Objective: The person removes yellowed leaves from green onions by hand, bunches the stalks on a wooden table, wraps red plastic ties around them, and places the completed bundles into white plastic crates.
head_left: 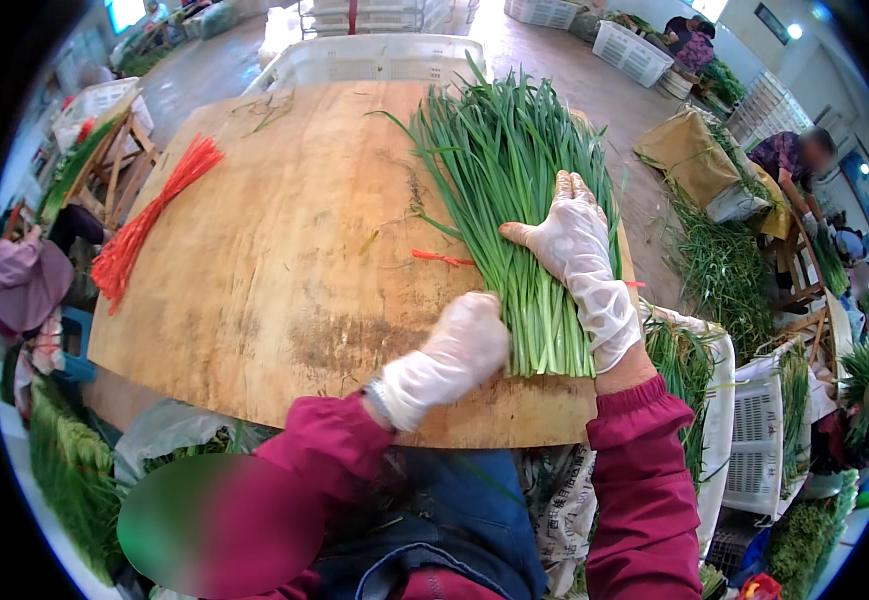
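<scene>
A big bunch of long green leaves (pixel 505 180) lay on the right side of a wooden bench (pixel 255 260). The dark leaf tips pointed away from the person, and the pale, evenly lined-up stems pointed back toward them.

The right hand (pixel 562 238) lay flat on top of the bunch. Its fingers were straight and close together, and its thumb stuck out to the left. The left hand (pixel 467 335) was curled up like a loose fist, right beside the left edge of the stems. It was a bit blurry and its fingertips were hidden, so I could not tell if it was pinching anything. Both hands wore thin white gloves, and the sleeves (pixel 640 480) were dark red.

A short red strip (pixel 442 257) stuck out on the left of the bunch. A small red end (pixel 636 284) showed on the right of it. I could not tell if they were one piece. Far over on the left of the bench lay a pile of red strips (pixel 158 215).

A white crate (pixel 375 62) stood behind the bench. Off to the right, a heap of greens (pixel 720 265) lay on the floor, and another person (pixel 783 160) leaned over near it.
</scene>
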Action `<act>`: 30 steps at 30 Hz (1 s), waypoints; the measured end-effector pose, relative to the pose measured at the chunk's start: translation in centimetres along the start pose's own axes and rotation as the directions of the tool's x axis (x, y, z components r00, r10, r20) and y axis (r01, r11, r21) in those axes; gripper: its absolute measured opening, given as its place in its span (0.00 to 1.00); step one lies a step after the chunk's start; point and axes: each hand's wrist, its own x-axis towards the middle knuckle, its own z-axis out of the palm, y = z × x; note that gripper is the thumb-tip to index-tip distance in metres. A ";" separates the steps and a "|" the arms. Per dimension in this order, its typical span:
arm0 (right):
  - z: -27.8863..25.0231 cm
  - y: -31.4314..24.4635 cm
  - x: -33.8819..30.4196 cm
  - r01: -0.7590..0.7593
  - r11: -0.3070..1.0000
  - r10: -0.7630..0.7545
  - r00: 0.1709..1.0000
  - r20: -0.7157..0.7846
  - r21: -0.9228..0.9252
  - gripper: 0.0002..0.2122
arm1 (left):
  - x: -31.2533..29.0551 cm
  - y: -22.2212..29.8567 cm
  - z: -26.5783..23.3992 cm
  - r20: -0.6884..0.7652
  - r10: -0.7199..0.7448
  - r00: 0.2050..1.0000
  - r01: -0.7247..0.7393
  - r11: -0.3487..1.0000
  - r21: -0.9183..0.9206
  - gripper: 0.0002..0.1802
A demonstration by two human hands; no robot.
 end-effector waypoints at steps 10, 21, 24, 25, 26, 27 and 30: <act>0.0 0.5 0.1 -0.019 1.000 0.019 1.000 -0.012 -0.003 0.43 | 1.9 -4.8 -8.5 -0.300 0.224 0.927 -0.081 0.902 0.423 0.17; -0.1 1.4 0.3 -0.035 0.999 0.035 0.999 0.004 0.035 0.44 | -0.2 -12.9 -15.5 -0.269 0.062 0.961 0.146 0.711 0.688 0.05; 0.2 -0.1 0.3 0.006 0.998 -0.008 1.000 0.027 0.070 0.44 | -6.6 -13.3 -20.7 -0.452 0.300 0.840 0.287 0.461 0.839 0.03; -0.1 -0.2 0.3 0.011 0.998 -0.013 0.999 0.034 0.068 0.45 | -7.0 -13.0 -21.0 -0.397 0.413 0.819 0.218 0.416 0.883 0.02; -0.2 -0.1 0.3 0.005 0.998 -0.007 1.000 0.031 0.068 0.45 | -7.3 -12.8 -20.9 -0.337 0.518 0.786 0.153 0.366 0.918 0.02; -0.3 0.0 0.2 -0.001 0.998 -0.001 1.000 0.027 0.067 0.45 | -5.7 -12.8 -18.8 -0.352 0.595 0.723 -0.036 0.541 0.840 0.04; 0.0 1.9 0.5 -0.010 0.998 0.010 1.000 0.007 0.058 0.45 | -1.8 -3.2 -10.6 -0.258 0.165 0.952 -0.016 0.867 0.498 0.09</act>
